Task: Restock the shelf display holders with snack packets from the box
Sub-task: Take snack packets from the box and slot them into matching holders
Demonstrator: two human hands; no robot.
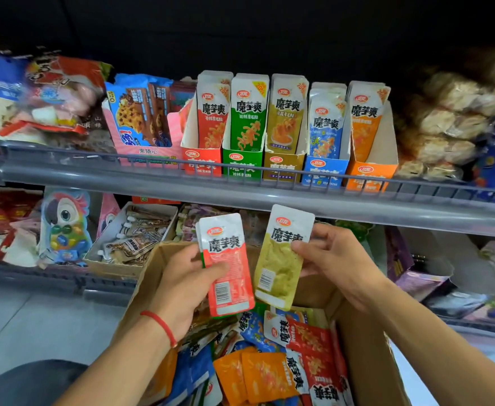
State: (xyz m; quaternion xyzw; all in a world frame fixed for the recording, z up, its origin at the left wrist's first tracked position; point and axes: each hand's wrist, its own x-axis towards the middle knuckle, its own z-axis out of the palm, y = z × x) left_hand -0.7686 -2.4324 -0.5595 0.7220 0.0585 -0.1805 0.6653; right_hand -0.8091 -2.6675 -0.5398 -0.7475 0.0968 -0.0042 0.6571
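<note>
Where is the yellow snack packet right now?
In the head view, the yellow packet is right of centre, pinched by the right hand above the cardboard box, beside the red packet in the left hand.

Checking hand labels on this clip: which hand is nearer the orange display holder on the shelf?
Right. The right hand, holding a yellow packet, sits below and slightly left of the orange holder; the left hand is farther left.

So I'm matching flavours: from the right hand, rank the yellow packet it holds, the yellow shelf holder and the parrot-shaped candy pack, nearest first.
1. Yellow packet, pinched by the right hand.
2. Yellow shelf holder, above on the upper shelf.
3. Parrot-shaped candy pack, far left, lower shelf.
</note>
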